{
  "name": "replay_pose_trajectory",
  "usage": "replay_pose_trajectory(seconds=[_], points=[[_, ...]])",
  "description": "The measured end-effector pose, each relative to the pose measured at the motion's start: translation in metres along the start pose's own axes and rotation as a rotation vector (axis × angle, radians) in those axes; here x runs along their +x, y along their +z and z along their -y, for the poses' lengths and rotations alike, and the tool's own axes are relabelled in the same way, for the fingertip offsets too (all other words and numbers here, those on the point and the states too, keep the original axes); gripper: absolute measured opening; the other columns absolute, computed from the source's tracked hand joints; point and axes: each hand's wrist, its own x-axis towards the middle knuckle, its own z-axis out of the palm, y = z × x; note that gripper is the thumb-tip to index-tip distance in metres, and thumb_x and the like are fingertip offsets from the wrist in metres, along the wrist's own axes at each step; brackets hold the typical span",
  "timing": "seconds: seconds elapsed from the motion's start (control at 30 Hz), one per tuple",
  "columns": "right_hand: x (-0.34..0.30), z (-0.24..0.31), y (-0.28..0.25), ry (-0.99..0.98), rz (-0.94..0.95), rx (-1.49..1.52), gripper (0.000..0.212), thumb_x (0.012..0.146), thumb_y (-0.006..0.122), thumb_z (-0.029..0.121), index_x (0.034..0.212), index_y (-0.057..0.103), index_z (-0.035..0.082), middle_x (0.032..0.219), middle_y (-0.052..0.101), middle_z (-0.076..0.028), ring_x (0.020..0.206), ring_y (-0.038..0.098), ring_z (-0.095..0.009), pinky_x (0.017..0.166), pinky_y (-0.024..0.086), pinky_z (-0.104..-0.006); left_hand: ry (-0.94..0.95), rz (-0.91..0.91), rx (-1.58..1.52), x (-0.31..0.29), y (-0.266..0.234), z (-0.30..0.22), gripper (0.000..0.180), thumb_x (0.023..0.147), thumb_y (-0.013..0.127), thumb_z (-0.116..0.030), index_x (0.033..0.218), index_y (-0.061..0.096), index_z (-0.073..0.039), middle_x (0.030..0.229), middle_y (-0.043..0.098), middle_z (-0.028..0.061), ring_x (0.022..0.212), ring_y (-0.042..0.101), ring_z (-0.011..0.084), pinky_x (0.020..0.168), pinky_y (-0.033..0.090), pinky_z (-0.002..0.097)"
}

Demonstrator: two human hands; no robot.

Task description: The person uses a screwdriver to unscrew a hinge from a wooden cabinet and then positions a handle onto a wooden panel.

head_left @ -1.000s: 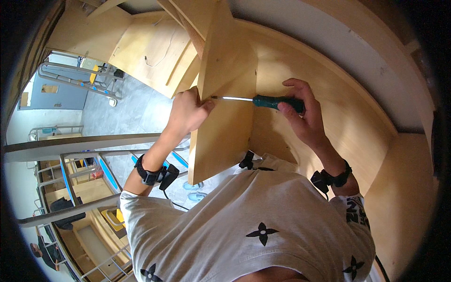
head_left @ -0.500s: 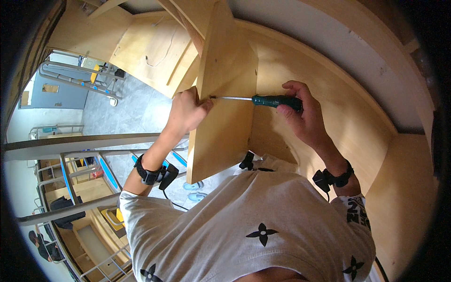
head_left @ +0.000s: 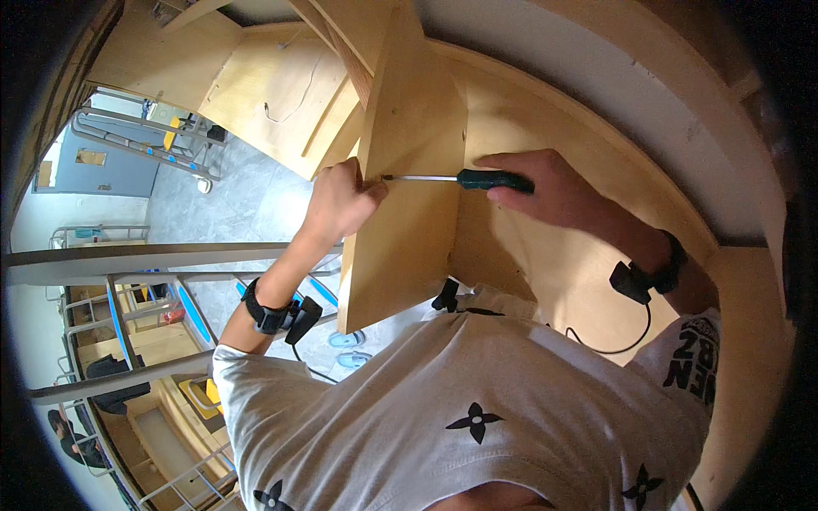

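An upright plywood panel (head_left: 407, 204) stands in front of me, joined to a larger curved plywood structure (head_left: 545, 111). My left hand (head_left: 339, 203) grips the panel's left edge, thumb on its face. My right hand (head_left: 545, 189) is closed around the dark green handle of a screwdriver (head_left: 477, 179). The screwdriver lies level, its metal tip against the panel close to my left thumb. Both wrists carry black bands with small devices.
Metal rails (head_left: 128, 255) and blue-edged bunk frames (head_left: 119, 315) lie below on the left, above a grey floor (head_left: 230, 213). More plywood sheets (head_left: 273, 94) stand at the top. A black cable (head_left: 613, 341) hangs from my right wrist.
My right hand has shifted slightly along the screwdriver handle and turned; the tip stays at the same spot on the panel. My left hand keeps its hold.
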Motion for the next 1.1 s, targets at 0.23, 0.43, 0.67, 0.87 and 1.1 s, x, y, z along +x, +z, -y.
replay_pose_trajectory(seconds=[0.23,0.43,0.67,0.87,1.1], points=[[0.008,0.009,-0.007,-0.082,0.147,-0.099,0.038,0.079,0.063,0.011,0.117,0.060,0.006,0.070,0.057,-0.009,0.058,0.056,-0.016,0.050,0.045,-0.0261,-0.048,0.020,0.015,-0.004,-0.003,-0.011,0.037,0.070,0.060,-0.027,0.069,0.055,0.010,0.066,0.057,0.0305,0.070,0.059,0.0443,0.065,0.047,0.0441],[0.008,0.012,-0.015,-0.458,0.278,-0.848,0.043,0.082,0.063,0.013,0.124,0.056,0.011,0.073,0.054,-0.006,0.058,0.056,-0.017,0.049,0.045,-0.0288,0.087,-0.041,-0.073,-0.001,0.006,0.004,0.036,0.070,0.061,-0.026,0.069,0.055,0.010,0.064,0.057,0.0294,0.068,0.059,0.0427,0.063,0.046,0.0433],[0.017,0.002,-0.005,0.455,0.435,0.346,0.042,0.083,0.062,0.015,0.124,0.056,0.014,0.076,0.054,-0.005,0.058,0.055,-0.013,0.045,0.043,-0.0272,0.035,-0.015,-0.126,-0.004,0.000,0.001,0.032,0.070,0.061,-0.020,0.074,0.057,0.011,0.062,0.056,0.0269,0.062,0.058,0.0394,0.060,0.046,0.0413],[0.005,0.011,-0.015,-0.359,0.230,-0.649,0.046,0.081,0.062,0.014,0.127,0.054,0.017,0.074,0.055,-0.006,0.057,0.056,-0.012,0.043,0.042,-0.0252,0.055,0.000,-0.125,-0.005,-0.002,-0.021,0.030,0.070,0.060,-0.019,0.072,0.056,0.011,0.061,0.055,0.0262,0.060,0.057,0.0394,0.059,0.045,0.0416],[0.007,-0.003,-0.005,-0.302,0.273,-0.428,0.049,0.082,0.062,0.016,0.130,0.052,0.018,0.070,0.054,-0.004,0.052,0.049,-0.010,0.039,0.039,-0.0249,-0.022,-0.003,-0.109,-0.004,0.002,-0.015,0.029,0.068,0.061,-0.017,0.068,0.051,0.010,0.057,0.050,0.0241,0.053,0.048,0.0276,0.053,0.040,0.0396]])
